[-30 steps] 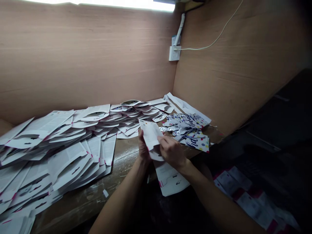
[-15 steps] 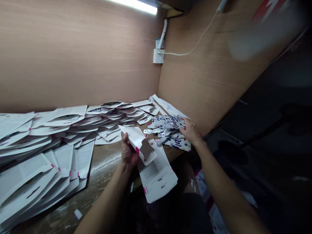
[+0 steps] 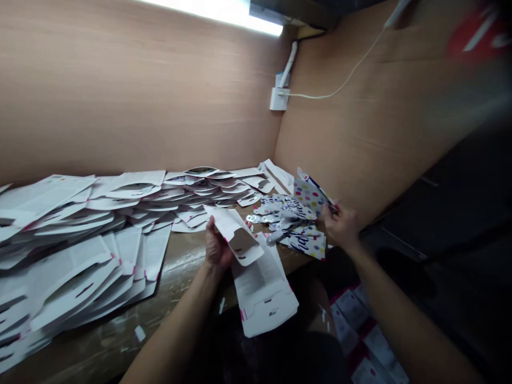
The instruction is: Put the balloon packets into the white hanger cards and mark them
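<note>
My left hand is closed around a white card sleeve with a pink edge mark and a hang slot. The sleeve's mouth gapes toward the right. Beneath it, more flat white sleeves overhang the table's front edge. My right hand pinches a folded foil balloon with coloured dots, raised above the right side of a pile. That pile of folded foil balloons shows dots, dark-blue lettering and silvery tails. Its near end lies close to the sleeves.
White sleeves lie in overlapping rows across the left and back of the brown table. Cardboard-coloured walls rise behind and at right, with a white socket in the corner. White and pink packages sit low at right.
My right hand has lifted a dotted foil balloon off the pile and moved right with it. My left hand still holds the sleeve. The camera view has shifted slightly.
</note>
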Demonstrator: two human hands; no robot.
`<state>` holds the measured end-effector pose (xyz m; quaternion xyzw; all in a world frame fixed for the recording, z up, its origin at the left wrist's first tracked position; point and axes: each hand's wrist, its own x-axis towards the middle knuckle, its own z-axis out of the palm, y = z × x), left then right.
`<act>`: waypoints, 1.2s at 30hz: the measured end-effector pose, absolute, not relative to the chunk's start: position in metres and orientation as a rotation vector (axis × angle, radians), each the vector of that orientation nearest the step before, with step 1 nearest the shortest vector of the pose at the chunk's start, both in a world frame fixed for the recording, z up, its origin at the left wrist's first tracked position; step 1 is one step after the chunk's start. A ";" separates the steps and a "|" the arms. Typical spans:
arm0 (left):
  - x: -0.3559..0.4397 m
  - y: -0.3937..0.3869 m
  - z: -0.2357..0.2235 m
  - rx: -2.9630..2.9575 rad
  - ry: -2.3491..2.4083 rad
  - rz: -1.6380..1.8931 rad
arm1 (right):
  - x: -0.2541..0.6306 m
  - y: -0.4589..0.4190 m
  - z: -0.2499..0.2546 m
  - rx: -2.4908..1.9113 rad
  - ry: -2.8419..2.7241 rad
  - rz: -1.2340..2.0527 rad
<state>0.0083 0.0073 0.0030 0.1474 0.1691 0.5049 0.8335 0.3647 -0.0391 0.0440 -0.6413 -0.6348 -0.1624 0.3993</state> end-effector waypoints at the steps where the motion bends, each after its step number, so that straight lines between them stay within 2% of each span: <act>1: 0.009 0.008 0.002 0.299 0.355 1.078 | 0.346 -0.055 0.045 -1.486 -1.632 -0.427; 5: 0.012 0.008 -0.002 0.285 0.336 1.108 | 0.265 -0.111 0.045 -1.031 -2.018 -0.312; 10: 0.013 0.004 -0.001 0.318 0.377 1.118 | 0.217 -0.131 0.044 -1.218 -2.364 -0.323; 17: 0.021 -0.004 0.001 0.332 0.379 1.100 | 0.194 -0.114 0.049 -1.417 -2.344 -0.383; 24: 0.019 -0.007 0.001 0.321 0.289 1.089 | 0.156 -0.101 0.029 -1.162 -2.231 0.079; 27: 0.019 -0.006 0.001 0.394 0.238 1.098 | 0.155 -0.085 0.027 -1.146 -2.197 -0.008; 31: 0.017 0.003 -0.003 0.380 0.227 1.179 | 0.137 -0.022 0.076 -1.203 -1.971 -0.231; 36: 0.007 0.013 -0.003 0.319 0.305 1.205 | 0.107 0.037 0.173 -1.054 -2.164 -0.125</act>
